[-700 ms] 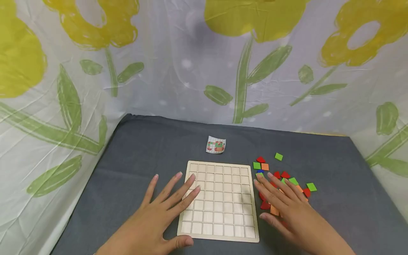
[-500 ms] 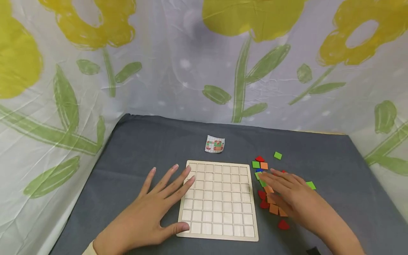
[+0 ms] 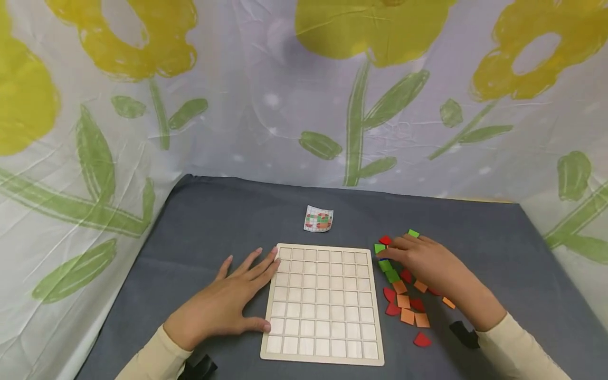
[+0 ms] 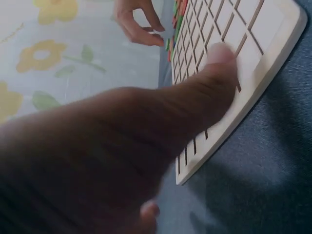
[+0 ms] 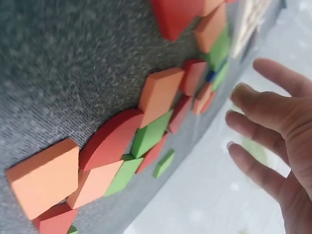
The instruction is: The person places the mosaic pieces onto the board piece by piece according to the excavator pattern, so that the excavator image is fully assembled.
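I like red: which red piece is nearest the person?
The red piece lying apart, nearer than any orange square; other visible red pieces lie farther away.

A narrow lane separates board (image 3: 322,303) from card (image 3: 319,219); tiles (image 3: 399,287) (loosely scattered) obstruct the board's right.

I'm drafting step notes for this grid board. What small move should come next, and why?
Probably have the right hand pinch a green tile near it: its fingers look spread and empty, and the grid board shows only bare cells.
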The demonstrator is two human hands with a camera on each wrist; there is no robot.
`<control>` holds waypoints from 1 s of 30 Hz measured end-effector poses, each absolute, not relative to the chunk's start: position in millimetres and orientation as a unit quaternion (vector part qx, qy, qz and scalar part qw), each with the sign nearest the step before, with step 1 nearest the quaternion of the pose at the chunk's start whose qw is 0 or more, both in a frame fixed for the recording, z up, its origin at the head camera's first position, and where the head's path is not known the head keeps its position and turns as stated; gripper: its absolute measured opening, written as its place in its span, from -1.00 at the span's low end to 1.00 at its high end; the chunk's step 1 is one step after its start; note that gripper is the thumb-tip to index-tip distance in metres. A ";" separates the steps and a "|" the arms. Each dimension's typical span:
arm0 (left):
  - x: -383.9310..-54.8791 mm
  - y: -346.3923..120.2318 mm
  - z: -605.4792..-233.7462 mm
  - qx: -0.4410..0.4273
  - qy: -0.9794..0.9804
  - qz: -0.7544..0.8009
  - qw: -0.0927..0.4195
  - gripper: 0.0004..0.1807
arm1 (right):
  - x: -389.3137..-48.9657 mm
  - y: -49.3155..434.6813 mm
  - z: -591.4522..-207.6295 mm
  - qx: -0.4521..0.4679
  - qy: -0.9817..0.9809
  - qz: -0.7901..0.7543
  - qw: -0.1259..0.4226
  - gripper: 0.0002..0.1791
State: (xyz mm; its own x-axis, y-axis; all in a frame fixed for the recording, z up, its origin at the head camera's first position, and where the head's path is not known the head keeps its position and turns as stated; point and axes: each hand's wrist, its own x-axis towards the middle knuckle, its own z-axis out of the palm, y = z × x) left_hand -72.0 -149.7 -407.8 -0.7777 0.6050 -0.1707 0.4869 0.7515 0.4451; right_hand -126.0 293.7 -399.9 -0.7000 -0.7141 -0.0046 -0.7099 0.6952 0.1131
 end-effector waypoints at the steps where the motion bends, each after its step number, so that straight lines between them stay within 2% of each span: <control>1: -72.9 -149.5 -409.0 0.287 0.924 0.190 0.165 0.32 | -128.8 292.6 -402.5 0.395 -0.917 -0.058 0.019 -0.19; 6: -75.3 -145.9 -412.5 0.260 0.926 0.183 0.203 0.45 | -137.9 291.4 -412.1 0.412 -0.909 -0.068 0.018 -0.30; 23: -76.2 -136.8 -418.4 0.229 0.931 0.173 0.226 0.45 | -148.3 294.2 -415.7 0.411 -0.908 -0.069 0.032 -0.67; 27: -77.5 -136.3 -419.3 0.231 0.932 0.174 0.220 0.45 | -149.3 293.4 -415.5 0.386 -0.922 -0.037 -0.002 -0.81; 30: -78.4 -136.2 -418.7 0.236 0.931 0.173 0.217 0.45 | -149.1 291.5 -415.4 0.345 -0.936 0.008 -0.062 -0.86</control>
